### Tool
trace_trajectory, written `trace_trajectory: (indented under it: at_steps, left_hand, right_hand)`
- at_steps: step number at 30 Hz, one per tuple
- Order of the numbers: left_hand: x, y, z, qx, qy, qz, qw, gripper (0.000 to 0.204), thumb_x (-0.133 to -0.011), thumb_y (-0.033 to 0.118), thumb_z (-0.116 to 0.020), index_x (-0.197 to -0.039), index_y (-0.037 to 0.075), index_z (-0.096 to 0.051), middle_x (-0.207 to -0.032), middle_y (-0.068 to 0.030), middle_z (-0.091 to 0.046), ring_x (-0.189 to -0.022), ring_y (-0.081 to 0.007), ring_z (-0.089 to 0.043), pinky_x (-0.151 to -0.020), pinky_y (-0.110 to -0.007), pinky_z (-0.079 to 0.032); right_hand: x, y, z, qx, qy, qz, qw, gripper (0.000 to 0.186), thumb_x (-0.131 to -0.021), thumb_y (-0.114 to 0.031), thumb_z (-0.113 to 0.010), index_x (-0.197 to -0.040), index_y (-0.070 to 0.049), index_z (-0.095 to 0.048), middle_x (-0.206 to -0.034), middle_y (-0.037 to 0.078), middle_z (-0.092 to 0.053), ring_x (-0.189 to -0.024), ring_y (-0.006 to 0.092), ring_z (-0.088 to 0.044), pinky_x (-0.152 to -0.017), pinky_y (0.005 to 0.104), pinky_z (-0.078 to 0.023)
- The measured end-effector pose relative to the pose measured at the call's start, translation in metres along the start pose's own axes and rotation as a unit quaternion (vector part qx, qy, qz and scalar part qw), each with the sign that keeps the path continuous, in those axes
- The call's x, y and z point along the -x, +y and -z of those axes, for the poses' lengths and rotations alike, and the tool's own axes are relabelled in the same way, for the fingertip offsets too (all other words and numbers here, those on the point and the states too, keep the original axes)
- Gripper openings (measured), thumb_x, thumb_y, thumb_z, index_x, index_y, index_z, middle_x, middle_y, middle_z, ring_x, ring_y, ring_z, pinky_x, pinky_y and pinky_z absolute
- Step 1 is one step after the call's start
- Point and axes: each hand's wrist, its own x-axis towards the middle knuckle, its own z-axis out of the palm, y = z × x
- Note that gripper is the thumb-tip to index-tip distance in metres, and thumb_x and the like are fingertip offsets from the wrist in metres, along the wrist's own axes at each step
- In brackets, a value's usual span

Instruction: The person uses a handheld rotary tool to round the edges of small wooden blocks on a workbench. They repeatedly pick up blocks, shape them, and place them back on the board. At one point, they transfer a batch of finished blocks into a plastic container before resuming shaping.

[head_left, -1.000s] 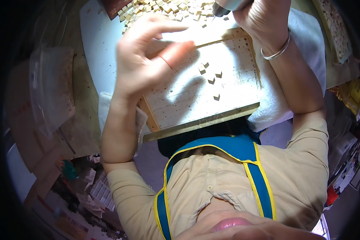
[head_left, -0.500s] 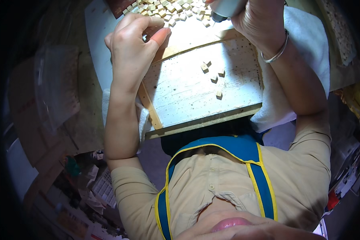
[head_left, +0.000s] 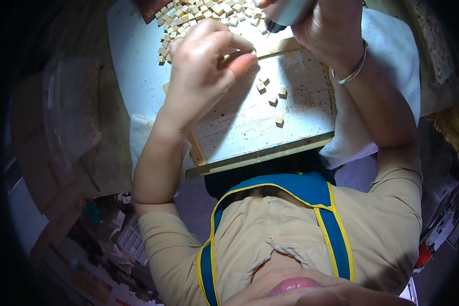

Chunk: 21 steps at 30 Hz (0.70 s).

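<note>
My left hand (head_left: 204,69) is over the upper left of the white speckled board (head_left: 229,127), thumb and forefinger curled close together; what is between their tips, if anything, I cannot make out. My right hand (head_left: 329,35), at the top right, grips a grey tool (head_left: 290,10) with a black nozzle end and fine tip. Several small wooden cubes (head_left: 261,87) lie loose in the middle of the board, which has wooden strips (head_left: 198,155) along its edges. Beyond my left hand is a dense heap of similar cubes (head_left: 209,10), partly hidden by it.
A white towel (head_left: 392,66) lies along the board's right side. A clear plastic item (head_left: 71,117) is on the bench at left. A dark red object (head_left: 145,10) borders the heap, and a panel covered in small pieces (head_left: 433,51) stands at far right.
Since half a second ago, my left hand has moved right and down from the cube heap toward the tool's tip. My right hand stays nearly in place with the tool.
</note>
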Motion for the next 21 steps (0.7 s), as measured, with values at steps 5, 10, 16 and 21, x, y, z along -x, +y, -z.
trace_trajectory:
  at_steps: [5,10,16,21]
  left_hand:
    - [-0.008,0.005,-0.013,0.049,0.047,0.003,0.998,0.022,-0.079,0.004,-0.086,-0.097,0.002,-0.075,-0.09,-0.0066,-0.065,-0.074,-0.0142,-0.069,-0.067,-0.027,-0.059]
    - [-0.005,-0.002,-0.017,0.057,0.057,0.023,0.996,0.023,-0.077,0.005,-0.087,-0.096,0.002,-0.074,-0.088,-0.0063,-0.065,-0.073,-0.0145,-0.069,-0.066,-0.027,-0.058]
    - [-0.006,-0.002,-0.018,0.01,0.051,0.006,0.999,0.021,-0.074,0.007,-0.088,-0.089,0.005,-0.073,-0.083,-0.0056,-0.064,-0.07,-0.0153,-0.068,-0.061,-0.028,-0.054]
    - [-0.006,-0.001,-0.016,-0.013,0.044,0.009,0.999,0.019,-0.075,0.008,-0.088,-0.087,0.005,-0.072,-0.082,-0.0062,-0.065,-0.071,-0.0164,-0.068,-0.063,-0.03,-0.054]
  right_hand:
    - [0.01,0.0,-0.006,0.162,0.029,-0.049,0.985,0.026,-0.088,-0.004,-0.071,-0.112,0.0,-0.063,-0.081,0.005,-0.066,-0.068,0.0116,-0.069,-0.055,0.0243,-0.059]
    - [0.011,0.0,-0.007,0.179,-0.001,-0.031,0.983,0.022,-0.085,-0.003,-0.07,-0.105,-0.002,-0.062,-0.08,0.003,-0.065,-0.068,0.0092,-0.066,-0.055,0.0233,-0.054]
    - [0.013,0.002,-0.009,0.193,0.008,-0.034,0.981,0.024,-0.083,-0.001,-0.072,-0.105,-0.002,-0.062,-0.079,0.002,-0.063,-0.067,0.0088,-0.065,-0.054,0.0229,-0.052]
    - [0.013,0.004,-0.004,0.201,-0.013,-0.012,0.979,0.027,-0.081,0.001,-0.073,-0.105,-0.002,-0.062,-0.079,0.002,-0.063,-0.066,0.0088,-0.066,-0.054,0.0232,-0.054]
